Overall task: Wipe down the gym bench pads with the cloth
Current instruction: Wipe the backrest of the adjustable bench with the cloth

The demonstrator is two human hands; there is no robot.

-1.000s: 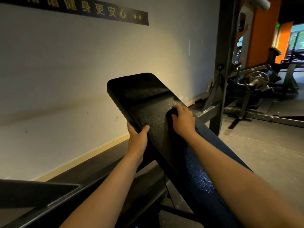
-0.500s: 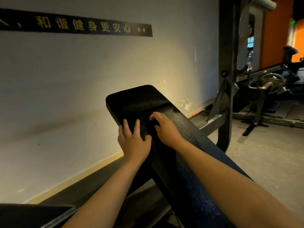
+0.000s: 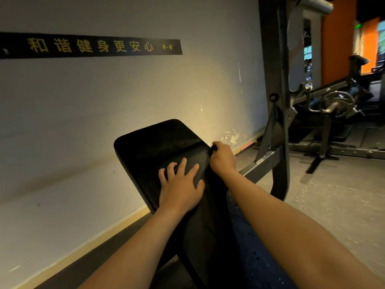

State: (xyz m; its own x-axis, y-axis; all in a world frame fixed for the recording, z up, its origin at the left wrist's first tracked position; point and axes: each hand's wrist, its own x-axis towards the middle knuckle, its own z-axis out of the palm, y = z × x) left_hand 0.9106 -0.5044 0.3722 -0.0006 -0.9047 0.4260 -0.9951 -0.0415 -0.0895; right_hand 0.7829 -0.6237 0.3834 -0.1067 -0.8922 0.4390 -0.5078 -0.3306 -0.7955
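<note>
A black padded bench pad [image 3: 150, 142] slopes up and away from me toward the wall. A dark cloth [image 3: 193, 155] lies over its near part and hangs down the pad's right side. My left hand [image 3: 181, 184] rests flat on the cloth with the fingers spread. At the pad's right edge, my right hand [image 3: 221, 158] is closed around a bunched corner of the cloth. Lower down, a blue speckled part of the bench [image 3: 245, 257] shows between my forearms.
A pale wall with a black banner [image 3: 89, 46] runs close behind and to the left of the bench. A steel rack upright [image 3: 273, 80] and its crossbar [image 3: 260, 165] stand just right of the pad. A weight machine [image 3: 335, 103] sits beyond on the grey floor [image 3: 333, 195].
My left hand left the pad's left edge and now lies flat on top. My right hand slid to the pad's right edge and closed on the cloth.
</note>
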